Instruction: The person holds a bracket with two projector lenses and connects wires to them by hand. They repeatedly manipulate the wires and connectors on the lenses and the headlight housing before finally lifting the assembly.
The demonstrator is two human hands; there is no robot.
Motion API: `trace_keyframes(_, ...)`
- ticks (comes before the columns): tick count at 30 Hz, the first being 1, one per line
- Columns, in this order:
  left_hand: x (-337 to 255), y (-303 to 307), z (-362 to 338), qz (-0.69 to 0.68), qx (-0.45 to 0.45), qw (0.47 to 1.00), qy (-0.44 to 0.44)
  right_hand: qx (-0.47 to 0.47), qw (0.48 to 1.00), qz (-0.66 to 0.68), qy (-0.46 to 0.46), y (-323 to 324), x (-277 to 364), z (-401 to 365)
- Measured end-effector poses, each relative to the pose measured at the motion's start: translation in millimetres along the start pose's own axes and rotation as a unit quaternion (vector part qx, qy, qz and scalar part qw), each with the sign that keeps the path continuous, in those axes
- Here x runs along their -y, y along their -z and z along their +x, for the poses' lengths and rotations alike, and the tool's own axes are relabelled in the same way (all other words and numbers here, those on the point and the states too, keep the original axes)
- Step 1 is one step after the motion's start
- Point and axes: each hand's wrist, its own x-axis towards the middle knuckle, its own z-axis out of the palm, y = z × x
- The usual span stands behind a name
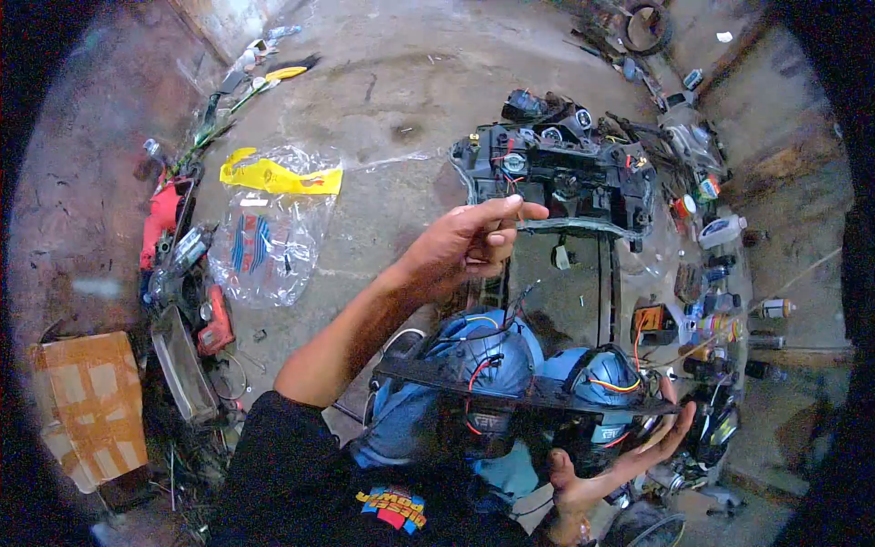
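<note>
A black panel (565, 401) carrying two round blue-tinted projector lamps (497, 360) with red, orange and yellow wires is tilted above my lap. "AES" labels show below its edge. My right hand (606, 474) grips the panel's right end from beneath, thumb and fingers spread around it. Up in front of my chest, my left hand (474, 239) has its fingers curled and thumb against index finger; whatever it may pinch is too small to make out. Just beyond the left hand, a black headlight housing (565, 182) with loose wires rests on a dark stand.
On the floor to the left lie a clear plastic bag (273, 246) with a yellow strip, a red power tool (215, 321), a metal tray (182, 360) and a taped cardboard box (91, 406). Bottles, cans and an orange-black box (654, 321) line the right side.
</note>
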Motion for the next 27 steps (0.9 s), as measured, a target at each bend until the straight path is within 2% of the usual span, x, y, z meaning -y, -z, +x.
trace_keyframes(13, 6.1, 12.7, -5.5, -0.097, 0.008, 0.995, 0.002, 0.008, 0.999, -0.036, 0.036, 0.3, -0.1, -0.1)
trace_keyframes(20, 13.0, 14.2, -10.0, -0.088, 0.006, 0.996, -0.007, 0.002, 1.0, -0.014, -0.007, -3.2, 7.1, 3.8)
trace_keyframes(27, 18.7, 9.5, -16.1, -0.046, -0.02, 0.999, -0.001, -0.011, 1.0, 0.002, -0.009, -5.8, 5.9, 3.5)
